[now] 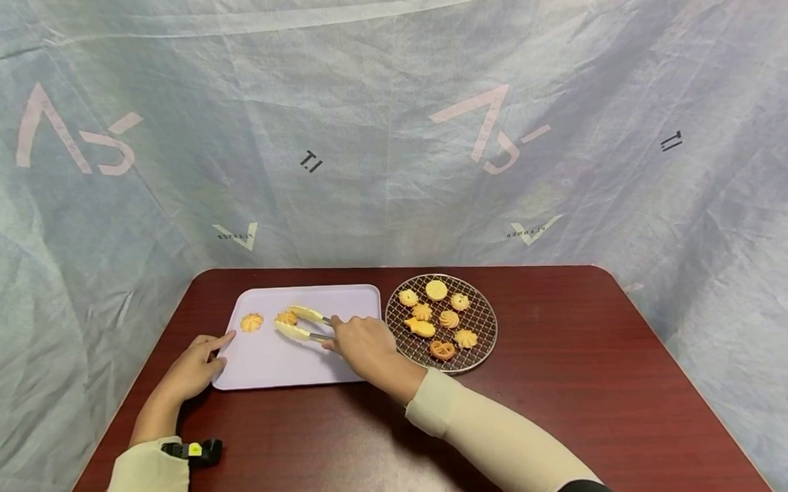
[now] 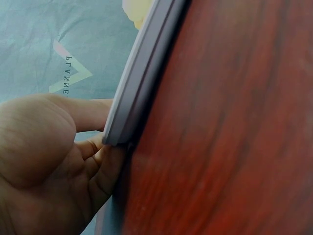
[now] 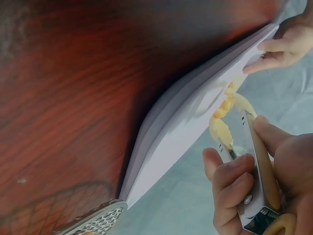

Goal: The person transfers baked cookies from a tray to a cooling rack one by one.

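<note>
A lilac tray lies on the table, and my left hand grips its left edge. In the left wrist view, fingers reach below the tray's rim with the thumb above. My right hand holds metal tongs with pale yellow tips. Between those tips, over the tray's middle, sits a fluted cookie. Farther left on the tray lies another flower-shaped cookie.
Right of the tray stands a round wire rack bearing several cookies, among them a pretzel-shaped one and a fish-shaped one. The dark red wooden table backs onto a hanging grey cloth.
</note>
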